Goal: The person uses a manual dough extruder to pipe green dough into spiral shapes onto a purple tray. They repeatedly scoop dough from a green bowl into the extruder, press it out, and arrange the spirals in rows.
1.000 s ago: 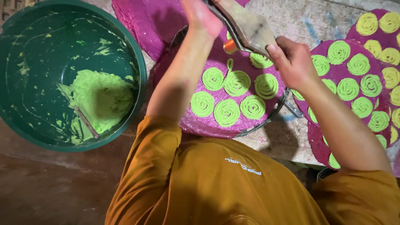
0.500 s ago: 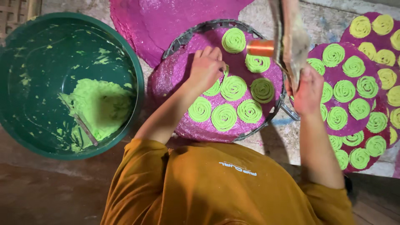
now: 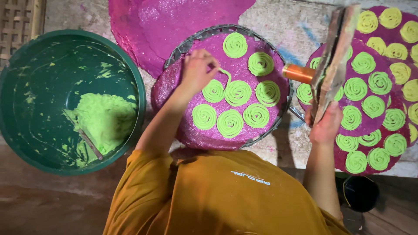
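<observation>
Over the pink mat (image 3: pixel 261 130), left grip (image 3: pixel 197 69) pinches a dough strand (image 3: pixel 226 76); right grip (image 3: pixel 324 126) clasps the wooden press (image 3: pixel 335 56).

Floor (image 3: pixel 300 30): rough grey concrete, carrying faint blue and pink marks, turning to darker brown ground at lower left.

Lying directly on it:
- a large green tub (image 3: pixel 138 93) sitting at left, holding a lump of light green dough with a stick in it;
- a stack of magenta round mats (image 3: pixel 143 26) lying at top centre, bare;
- a round wire tray (image 3: pixel 191 41) sitting in the middle, overlapping the stack's edge, carrying a magenta mat with green dough spirals;
- more magenta mats (image 3: pixel 394 130) overlapping one another at right, covered with spirals;
- a woven slatted piece (image 3: pixel 19 19) showing at top left corner;
- a small dark pot (image 3: pixel 361 191) sitting at lower right.
</observation>
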{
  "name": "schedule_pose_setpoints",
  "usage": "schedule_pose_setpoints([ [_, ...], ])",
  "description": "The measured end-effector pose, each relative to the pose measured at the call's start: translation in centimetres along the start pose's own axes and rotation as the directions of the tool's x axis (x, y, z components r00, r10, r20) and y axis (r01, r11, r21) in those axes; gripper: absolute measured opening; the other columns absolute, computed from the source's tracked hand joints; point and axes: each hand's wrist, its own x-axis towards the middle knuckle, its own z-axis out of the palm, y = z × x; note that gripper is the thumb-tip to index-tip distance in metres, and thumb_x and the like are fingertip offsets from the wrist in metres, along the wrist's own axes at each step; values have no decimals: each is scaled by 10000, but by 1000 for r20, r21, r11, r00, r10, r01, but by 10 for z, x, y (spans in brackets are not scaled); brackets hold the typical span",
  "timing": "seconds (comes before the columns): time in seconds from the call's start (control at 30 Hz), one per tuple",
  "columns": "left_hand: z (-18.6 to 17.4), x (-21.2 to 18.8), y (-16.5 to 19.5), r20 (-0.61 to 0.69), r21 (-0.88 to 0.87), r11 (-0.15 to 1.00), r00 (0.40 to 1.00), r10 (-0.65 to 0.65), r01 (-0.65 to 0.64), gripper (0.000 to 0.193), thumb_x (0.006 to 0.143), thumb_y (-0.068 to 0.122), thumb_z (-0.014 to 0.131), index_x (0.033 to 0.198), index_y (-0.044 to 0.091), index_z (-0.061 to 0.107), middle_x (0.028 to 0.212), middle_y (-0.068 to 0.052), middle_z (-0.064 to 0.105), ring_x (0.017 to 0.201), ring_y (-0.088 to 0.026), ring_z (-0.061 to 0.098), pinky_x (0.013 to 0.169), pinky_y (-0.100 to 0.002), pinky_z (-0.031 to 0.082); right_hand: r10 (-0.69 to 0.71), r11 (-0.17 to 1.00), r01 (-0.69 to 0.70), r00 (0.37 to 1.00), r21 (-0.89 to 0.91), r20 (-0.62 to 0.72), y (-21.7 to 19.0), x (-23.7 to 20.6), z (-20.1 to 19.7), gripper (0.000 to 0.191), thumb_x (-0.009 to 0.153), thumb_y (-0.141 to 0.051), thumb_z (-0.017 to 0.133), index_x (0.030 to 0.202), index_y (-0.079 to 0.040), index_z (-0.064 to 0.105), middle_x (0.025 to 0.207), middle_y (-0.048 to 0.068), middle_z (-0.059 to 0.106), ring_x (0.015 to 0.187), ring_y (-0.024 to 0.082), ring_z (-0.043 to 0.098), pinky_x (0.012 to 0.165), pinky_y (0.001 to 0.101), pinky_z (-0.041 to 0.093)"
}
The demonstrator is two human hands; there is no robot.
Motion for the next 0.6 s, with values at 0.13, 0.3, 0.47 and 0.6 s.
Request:
schedule_pose_setpoints([
  [0.13, -16, -17, -20, -46, -135, 981, 988, -150, 142, 93, 880, 255, 802, 947, 206, 760, 1089, -40, 648, 1148, -251, 580, 1034, -483, 391, 24, 999, -24, 999, 28, -31, 7, -7, -10, 639, 1127, -625, 435, 1064, -5, 573, 789, 73, 536, 581, 175, 505, 488, 319, 359],
  [0.3, -19, -42, -31, -21, -218, 952, 974, -225, 215, 94, 860, 205, 772, 952, 195, 752, 1104, -46, 646, 1145, -248, 582, 1063, -475, 379, 30, 998, -30, 999, 58, -12, 9, -10, -10, 605, 1141, -600, 444, 1108, -7, 560, 785, 86, 540, 547, 168, 495, 489, 316, 355],
  [0.47, -16, -60, -27, -64, -176, 958, 969, -239, 225, 132, 851, 115, 704, 960, 176, 748, 1092, -29, 661, 1142, -240, 594, 1084, -468, 348, 13, 999, -14, 1000, 44, 17, 7, -9, -3, 632, 1127, -594, 440, 1163, 20, 585, 861, 94, 578, 591, 170, 508, 484, 305, 358],
  [0.6, -15, -68, -21, -85, -113, 965, 965, -247, 237, 98, 840, 149, 736, 937, 162, 735, 1095, -33, 647, 1135, -237, 589, 1082, -481, 335, 13, 999, -15, 999, 41, 45, 6, -8, 0, 646, 1132, -597, 444, 1128, 30, 596, 760, 96, 550, 563, 173, 497, 483, 304, 352],
])
